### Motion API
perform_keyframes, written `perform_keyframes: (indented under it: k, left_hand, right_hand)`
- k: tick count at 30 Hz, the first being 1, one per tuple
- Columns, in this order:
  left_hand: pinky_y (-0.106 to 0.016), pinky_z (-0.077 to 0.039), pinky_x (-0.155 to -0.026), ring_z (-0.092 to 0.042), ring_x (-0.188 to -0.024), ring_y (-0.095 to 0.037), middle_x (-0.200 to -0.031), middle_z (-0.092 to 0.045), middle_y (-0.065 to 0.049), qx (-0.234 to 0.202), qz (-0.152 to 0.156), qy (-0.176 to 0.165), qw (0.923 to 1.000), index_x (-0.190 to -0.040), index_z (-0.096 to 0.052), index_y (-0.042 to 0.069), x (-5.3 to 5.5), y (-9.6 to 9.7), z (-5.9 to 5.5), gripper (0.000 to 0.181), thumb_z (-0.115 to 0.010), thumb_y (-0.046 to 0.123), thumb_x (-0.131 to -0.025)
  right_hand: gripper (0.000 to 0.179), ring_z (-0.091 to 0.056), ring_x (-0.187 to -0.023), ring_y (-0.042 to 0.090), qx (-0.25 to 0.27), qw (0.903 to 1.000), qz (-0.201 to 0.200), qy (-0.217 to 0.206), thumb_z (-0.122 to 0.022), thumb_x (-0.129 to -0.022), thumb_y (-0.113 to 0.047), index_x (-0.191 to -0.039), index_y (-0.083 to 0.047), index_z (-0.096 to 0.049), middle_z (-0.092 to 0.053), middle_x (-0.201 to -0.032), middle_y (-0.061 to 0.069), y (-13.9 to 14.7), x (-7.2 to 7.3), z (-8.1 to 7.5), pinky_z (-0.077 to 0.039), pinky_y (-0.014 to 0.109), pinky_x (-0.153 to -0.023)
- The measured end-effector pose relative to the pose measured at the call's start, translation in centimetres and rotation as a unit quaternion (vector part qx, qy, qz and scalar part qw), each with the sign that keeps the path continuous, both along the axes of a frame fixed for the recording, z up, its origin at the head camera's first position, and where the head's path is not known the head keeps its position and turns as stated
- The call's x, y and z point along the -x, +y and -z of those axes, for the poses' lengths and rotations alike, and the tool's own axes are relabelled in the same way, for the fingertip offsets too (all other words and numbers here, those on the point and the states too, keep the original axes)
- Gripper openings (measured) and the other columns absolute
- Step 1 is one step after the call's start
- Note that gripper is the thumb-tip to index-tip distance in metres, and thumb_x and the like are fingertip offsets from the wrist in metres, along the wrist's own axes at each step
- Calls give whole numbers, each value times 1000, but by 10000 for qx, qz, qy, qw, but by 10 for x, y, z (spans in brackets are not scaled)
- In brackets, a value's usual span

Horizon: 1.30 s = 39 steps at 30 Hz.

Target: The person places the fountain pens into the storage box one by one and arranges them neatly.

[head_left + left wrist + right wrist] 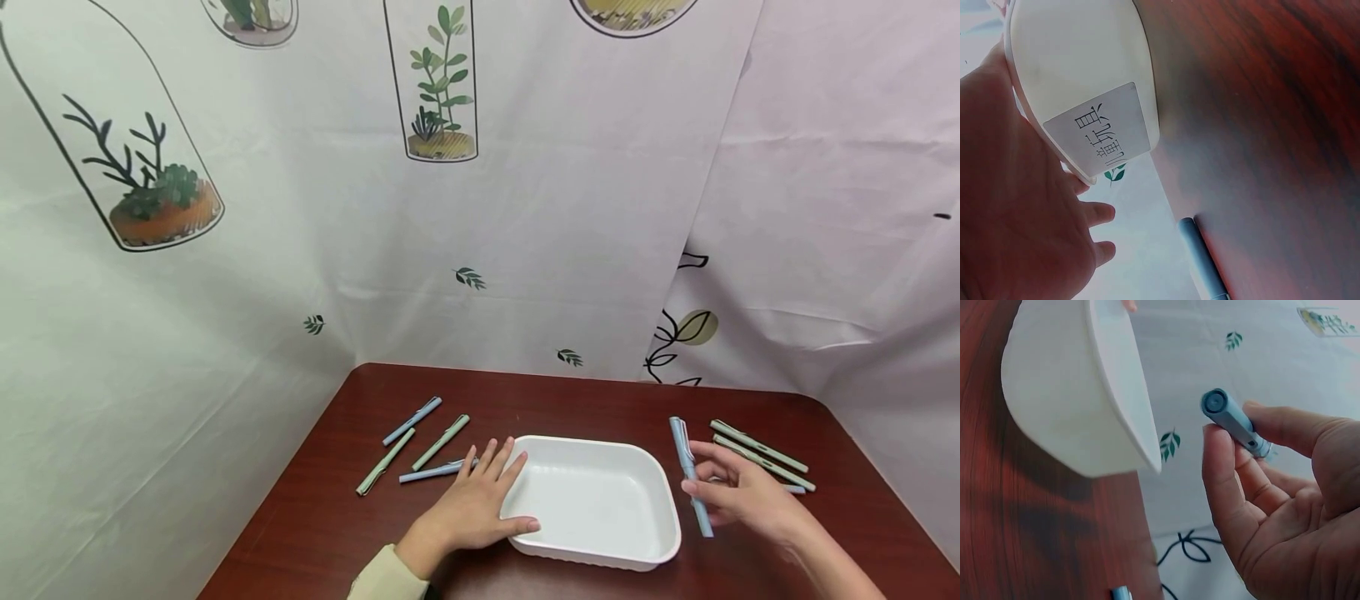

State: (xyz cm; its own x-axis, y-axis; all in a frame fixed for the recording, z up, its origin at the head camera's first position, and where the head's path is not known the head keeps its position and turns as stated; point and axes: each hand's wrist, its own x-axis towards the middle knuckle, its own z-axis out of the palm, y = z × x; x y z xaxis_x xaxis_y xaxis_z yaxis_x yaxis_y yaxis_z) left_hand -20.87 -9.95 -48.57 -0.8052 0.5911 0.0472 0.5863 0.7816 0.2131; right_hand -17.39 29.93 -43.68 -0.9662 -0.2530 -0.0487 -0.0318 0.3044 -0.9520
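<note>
A blue pen with a clip is pinched between the thumb and fingers of my right hand, held up beside the tray's right side. In the right wrist view, the end of this blue pen faces the camera. The white rectangular tray has nothing inside. My left hand rests on its left rim with fingers spread and the thumb over the inside edge. A label with printed characters is on the tray's outer wall. One blue pen lies partly hidden behind my left fingertips.
Left of the tray lie another blue pen and two green pens. Beyond my right hand, two green pens lie near a blue pen, partly covered. Patterned white cloth surrounds the dark red table.
</note>
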Motion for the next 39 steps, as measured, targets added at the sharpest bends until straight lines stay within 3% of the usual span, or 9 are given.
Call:
perform_keyframes:
  k: [9,15,28,39]
  left_hand:
    - [-61,-16,-121,-18,-154,-35,-170,-15,-9,18,-8,41,10000,-162,-25,19,1,0,2,94,-42,78,-92]
    - [-60,-16,-121,-19,-155,-35,-170,-16,-9,49,-31,42,10000,-162,-25,19,2,0,3,94,-43,78,-92]
    - [-61,-15,-121,-17,-155,-36,-170,-14,-9,8,-5,-35,10000,-163,-24,19,1,-1,0,96,-45,79,-91]
    - [-60,-15,-122,-18,-155,-36,-170,-14,-9,17,-56,15,10000,-163,-24,19,0,1,2,97,-46,79,-90]
  right_hand:
    - [72,-70,-85,19,340,9988,104,-331,-68,-96,-10,-150,13,-26,-67,-102,12,-21,4,-5,-61,42,-71]
    - [73,-68,-85,17,527,9978,-1,-398,-68,-96,-8,-150,15,-24,-65,-100,10,-31,8,-4,-61,41,-71]
    - [78,-62,-85,15,341,9981,108,-493,-71,-92,-8,-151,14,-26,-58,-101,9,-51,11,-5,-59,39,-70]
    - [73,-62,-87,19,206,9976,258,-605,-72,-92,-7,-151,11,-32,-61,-102,10,-68,14,5,-59,40,-70]
